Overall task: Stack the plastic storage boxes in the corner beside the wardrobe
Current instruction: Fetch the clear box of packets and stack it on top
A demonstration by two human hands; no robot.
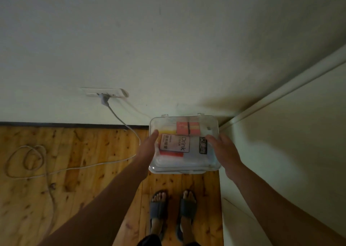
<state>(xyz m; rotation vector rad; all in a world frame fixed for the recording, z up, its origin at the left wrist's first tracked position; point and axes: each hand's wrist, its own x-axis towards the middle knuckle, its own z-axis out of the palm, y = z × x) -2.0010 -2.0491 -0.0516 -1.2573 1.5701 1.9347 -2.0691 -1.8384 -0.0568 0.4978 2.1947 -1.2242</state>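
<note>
A clear plastic storage box point(184, 164) with a see-through lid sits in the corner, between the white wall and the white wardrobe point(280, 143). Through the lid I see packets, an orange carton and a white "Drink" card. My left hand point(149, 144) lies flat against the box's left side, fingers straight. My right hand point(224, 148) presses on the right side, fingertips over the lid's edge. Whether another box sits beneath it is hidden.
A white power strip point(106, 92) is fixed to the wall, with a grey plug and a cable point(30, 161) that loops over the wooden floor at left. My feet in dark slippers point(172, 208) stand just in front of the box.
</note>
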